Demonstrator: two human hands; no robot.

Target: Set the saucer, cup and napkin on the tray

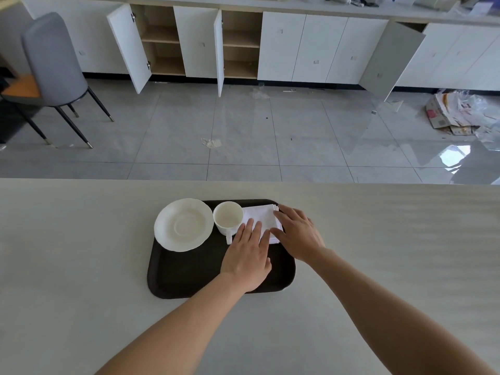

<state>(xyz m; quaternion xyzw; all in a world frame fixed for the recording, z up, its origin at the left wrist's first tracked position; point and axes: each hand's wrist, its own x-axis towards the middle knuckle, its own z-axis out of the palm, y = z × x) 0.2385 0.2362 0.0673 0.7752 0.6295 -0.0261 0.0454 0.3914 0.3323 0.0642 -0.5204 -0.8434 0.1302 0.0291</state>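
A dark brown tray [184, 277] lies on the pale table. On its far left sits a white saucer [183, 224], overhanging the tray's rim a little. A white cup [228, 217] stands upright beside it, handle pointing toward me. A folded white napkin [260, 215] lies at the tray's far right corner. My left hand [249, 255] rests flat with its fingertips on the napkin's near edge. My right hand [299, 234] lies flat over the napkin's right side, fingers spread. Neither hand grips anything.
The table's far edge [243, 181] runs just beyond the tray. Past it is a tiled floor with scraps, a grey chair [54, 66] at the left, white cabinets with open doors [130, 47], and a pile of cardboard [454, 112] at the right.
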